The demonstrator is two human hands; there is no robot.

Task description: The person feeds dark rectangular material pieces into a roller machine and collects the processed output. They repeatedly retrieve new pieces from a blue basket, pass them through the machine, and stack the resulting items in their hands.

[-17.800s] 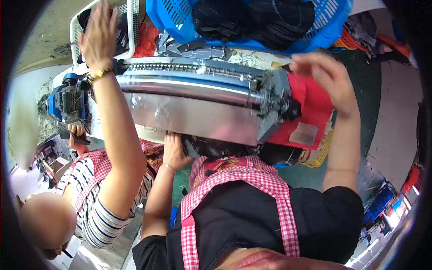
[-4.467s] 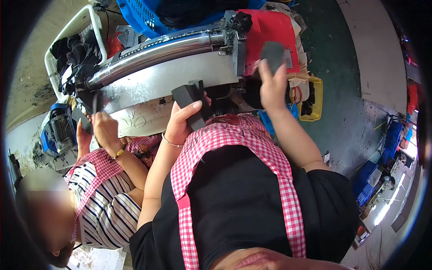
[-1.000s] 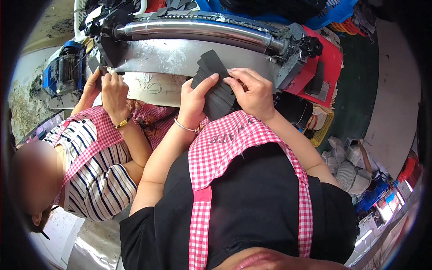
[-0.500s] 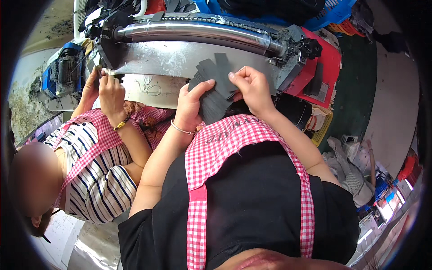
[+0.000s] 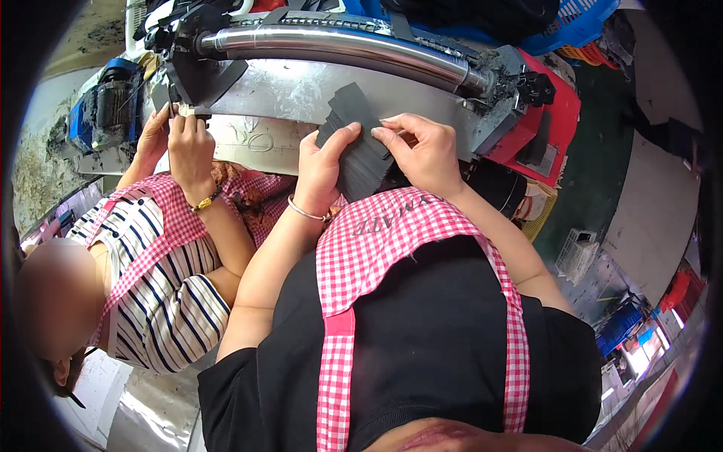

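A fanned stack of thin dark grey strips [image 5: 361, 169] is held in front of my chest, over the near edge of the machine's metal table. My left hand [image 5: 322, 162] is closed around the stack's left side, its thumb lying on top. At the right edge of the same stack, my right hand [image 5: 422, 151] pinches with thumb and forefinger; its other fingers curl in. Whether the right pinch takes one strip or several is hidden.
A steel roller [image 5: 346, 56] spans the machine behind the metal table [image 5: 294, 94]. A red side panel [image 5: 561, 113] stands at its right end. On my left, a co-worker's hands [image 5: 181, 147] hold small dark pieces near a blue motor [image 5: 105, 113]. A blue basket [image 5: 580, 30] sits at the back right.
The single strip that stuck up from the stack beside my right hand no longer stands apart. My right hand has moved slightly left, closer to the stack. A dark strip now lies across the roller's back.
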